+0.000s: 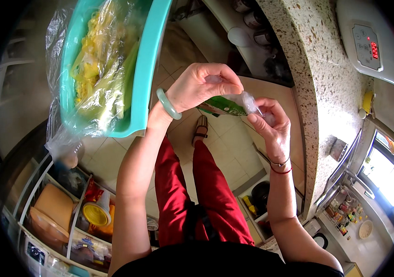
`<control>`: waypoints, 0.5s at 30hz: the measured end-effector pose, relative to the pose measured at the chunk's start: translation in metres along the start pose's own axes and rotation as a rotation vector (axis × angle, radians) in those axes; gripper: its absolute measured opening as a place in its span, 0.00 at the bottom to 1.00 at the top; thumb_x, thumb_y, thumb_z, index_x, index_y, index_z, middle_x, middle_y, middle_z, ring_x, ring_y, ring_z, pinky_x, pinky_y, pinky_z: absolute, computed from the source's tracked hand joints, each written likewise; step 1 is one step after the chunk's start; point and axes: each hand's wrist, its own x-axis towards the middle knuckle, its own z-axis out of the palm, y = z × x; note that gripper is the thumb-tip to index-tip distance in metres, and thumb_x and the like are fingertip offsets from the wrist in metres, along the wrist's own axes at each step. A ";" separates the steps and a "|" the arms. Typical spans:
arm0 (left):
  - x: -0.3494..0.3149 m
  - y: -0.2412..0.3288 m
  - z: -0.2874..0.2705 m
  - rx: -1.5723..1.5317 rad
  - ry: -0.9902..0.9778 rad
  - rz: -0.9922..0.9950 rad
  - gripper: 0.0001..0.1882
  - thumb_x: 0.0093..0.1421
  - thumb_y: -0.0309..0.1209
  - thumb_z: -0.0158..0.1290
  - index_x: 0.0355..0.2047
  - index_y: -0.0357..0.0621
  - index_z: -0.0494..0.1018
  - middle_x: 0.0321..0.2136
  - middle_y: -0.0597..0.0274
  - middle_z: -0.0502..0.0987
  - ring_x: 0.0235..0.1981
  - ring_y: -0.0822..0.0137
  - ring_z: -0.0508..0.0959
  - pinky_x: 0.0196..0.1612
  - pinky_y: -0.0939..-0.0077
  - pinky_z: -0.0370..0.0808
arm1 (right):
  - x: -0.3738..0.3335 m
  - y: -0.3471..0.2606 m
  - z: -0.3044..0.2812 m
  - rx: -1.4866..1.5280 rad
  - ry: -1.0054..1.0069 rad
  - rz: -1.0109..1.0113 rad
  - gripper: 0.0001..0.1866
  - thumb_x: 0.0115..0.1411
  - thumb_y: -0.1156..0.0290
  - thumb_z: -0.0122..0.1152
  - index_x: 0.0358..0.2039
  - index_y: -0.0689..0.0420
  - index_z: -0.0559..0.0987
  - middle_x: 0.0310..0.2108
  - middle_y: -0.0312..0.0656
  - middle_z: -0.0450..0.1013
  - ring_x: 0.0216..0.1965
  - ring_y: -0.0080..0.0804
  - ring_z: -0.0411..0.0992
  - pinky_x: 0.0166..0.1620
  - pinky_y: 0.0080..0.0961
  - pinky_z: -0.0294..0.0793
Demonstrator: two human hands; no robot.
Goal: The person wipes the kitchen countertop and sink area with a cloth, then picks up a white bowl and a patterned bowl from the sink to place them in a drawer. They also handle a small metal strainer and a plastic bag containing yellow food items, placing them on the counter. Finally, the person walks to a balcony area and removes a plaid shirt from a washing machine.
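Observation:
A small green plastic bag (227,105) with a bunched clear end hangs between my two hands, above the floor. My left hand (201,85), below a pale green bangle (168,104), is closed, with thumb and forefinger pinching at the clear end. On the other side of that end my right hand (273,124) is closed too, its thumb and fingers gripping the crumpled clear plastic (250,102). What is inside the bag cannot be made out. Left of my left hand is a turquoise bin (148,64) holding yellow and pale green vegetables (93,60) wrapped in clear plastic.
Door shelves (70,231) with tubs and packets stand at lower left. A speckled stone counter (317,101) runs along the right, bearing a white appliance (367,27) with a lit display. Beneath it is an open drawer (252,194). Jars (254,21) stand on a shelf at the top.

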 end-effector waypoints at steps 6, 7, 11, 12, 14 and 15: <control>0.002 0.003 0.001 0.003 -0.035 -0.037 0.05 0.59 0.26 0.58 0.34 0.38 0.77 0.35 0.63 0.80 0.39 0.74 0.79 0.46 0.80 0.76 | 0.004 -0.005 -0.007 -0.059 -0.102 0.105 0.13 0.55 0.75 0.69 0.42 0.61 0.80 0.27 0.29 0.74 0.28 0.13 0.68 0.32 0.12 0.69; 0.002 0.003 0.002 -0.008 -0.034 -0.040 0.05 0.59 0.26 0.58 0.34 0.38 0.77 0.35 0.63 0.80 0.40 0.74 0.79 0.46 0.80 0.75 | 0.005 -0.008 -0.007 -0.064 -0.100 0.130 0.14 0.54 0.74 0.70 0.41 0.60 0.80 0.25 0.29 0.74 0.26 0.13 0.68 0.31 0.12 0.69; 0.005 0.001 0.004 -0.029 -0.071 -0.027 0.05 0.60 0.27 0.58 0.34 0.38 0.77 0.34 0.65 0.80 0.39 0.75 0.79 0.45 0.80 0.75 | 0.007 -0.015 -0.004 -0.910 -0.166 -0.089 0.15 0.51 0.62 0.71 0.37 0.56 0.83 0.14 0.42 0.70 0.16 0.34 0.72 0.23 0.25 0.70; 0.004 -0.002 0.004 0.003 -0.064 -0.019 0.06 0.60 0.29 0.58 0.34 0.39 0.77 0.33 0.66 0.80 0.38 0.76 0.79 0.44 0.82 0.75 | 0.007 -0.019 0.001 -0.972 -0.185 -0.077 0.14 0.52 0.63 0.70 0.37 0.56 0.83 0.15 0.42 0.71 0.17 0.36 0.73 0.23 0.26 0.70; 0.004 -0.003 0.003 0.034 -0.054 -0.034 0.06 0.61 0.29 0.58 0.34 0.39 0.77 0.32 0.66 0.80 0.38 0.76 0.79 0.44 0.82 0.75 | 0.011 -0.024 0.007 -1.096 -0.221 -0.058 0.13 0.53 0.63 0.68 0.36 0.56 0.83 0.16 0.42 0.73 0.18 0.39 0.73 0.23 0.28 0.70; 0.004 -0.001 0.002 0.032 -0.051 -0.056 0.05 0.61 0.28 0.57 0.34 0.39 0.77 0.33 0.65 0.80 0.39 0.75 0.79 0.45 0.81 0.74 | 0.011 -0.021 0.006 -0.980 -0.156 -0.102 0.13 0.54 0.63 0.68 0.37 0.56 0.82 0.16 0.41 0.73 0.18 0.37 0.73 0.23 0.27 0.70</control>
